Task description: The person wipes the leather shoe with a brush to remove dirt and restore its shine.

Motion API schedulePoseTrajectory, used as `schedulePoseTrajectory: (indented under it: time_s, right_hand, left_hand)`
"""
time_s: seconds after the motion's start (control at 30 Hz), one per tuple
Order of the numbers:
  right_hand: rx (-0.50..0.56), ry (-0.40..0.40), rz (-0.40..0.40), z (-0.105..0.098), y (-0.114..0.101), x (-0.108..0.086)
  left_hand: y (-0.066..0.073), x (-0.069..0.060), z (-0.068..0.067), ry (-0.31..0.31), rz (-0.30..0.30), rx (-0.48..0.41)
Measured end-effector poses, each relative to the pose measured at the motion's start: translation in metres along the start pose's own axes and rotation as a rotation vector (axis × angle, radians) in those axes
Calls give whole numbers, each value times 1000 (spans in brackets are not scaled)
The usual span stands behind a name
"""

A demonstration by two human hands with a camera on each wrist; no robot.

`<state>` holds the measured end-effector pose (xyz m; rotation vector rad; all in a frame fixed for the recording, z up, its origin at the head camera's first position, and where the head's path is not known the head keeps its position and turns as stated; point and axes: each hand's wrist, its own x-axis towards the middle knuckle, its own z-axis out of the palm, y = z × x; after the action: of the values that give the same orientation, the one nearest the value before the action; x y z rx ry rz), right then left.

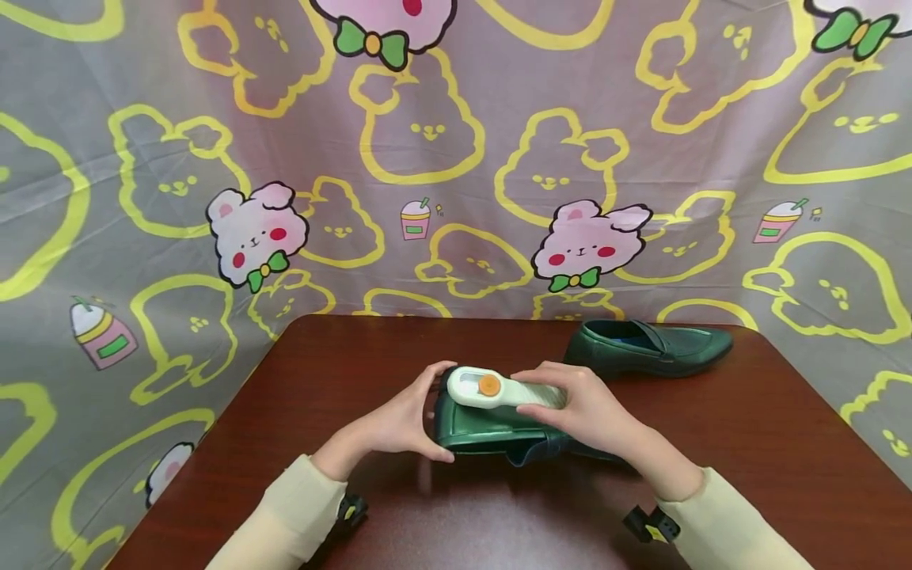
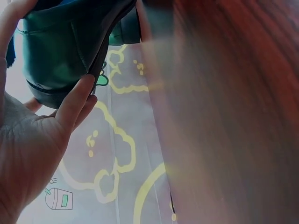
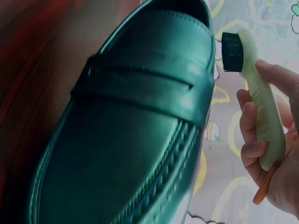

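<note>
A dark green loafer (image 1: 473, 427) is tilted on its side above the table, its opening toward me. My left hand (image 1: 395, 419) grips it by the heel, thumb on the near side and fingers on the far side; the heel (image 2: 58, 60) fills the upper left of the left wrist view. In my right hand (image 1: 591, 408) is a pale green brush (image 1: 492, 388) with an orange button, held by its handle. Its black bristles (image 3: 232, 52) face the loafer's side, with a narrow gap in the right wrist view. The strap (image 3: 145, 81) crosses the loafer's upper.
Another green loafer (image 1: 641, 352) stands upright at the back right of the brown table (image 1: 342, 348), toe pointing right. A curtain (image 1: 456, 158) with cartoon bears hangs behind and beside the table. An orange loop (image 3: 265, 184) hangs from the brush handle.
</note>
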<state>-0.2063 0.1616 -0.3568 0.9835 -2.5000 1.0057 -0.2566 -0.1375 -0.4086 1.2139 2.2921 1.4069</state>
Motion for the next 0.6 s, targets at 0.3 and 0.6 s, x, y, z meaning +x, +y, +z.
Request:
schedulePoseTrajectory:
  time_s: [0.3, 0.6]
  right_hand:
    - [-91, -50, -113, 18, -12, 6]
    - [-246, 114, -50, 12, -10, 11]
  left_hand:
    - [1, 0, 0, 33, 51, 145]
    - [4, -3, 2, 44, 41, 141]
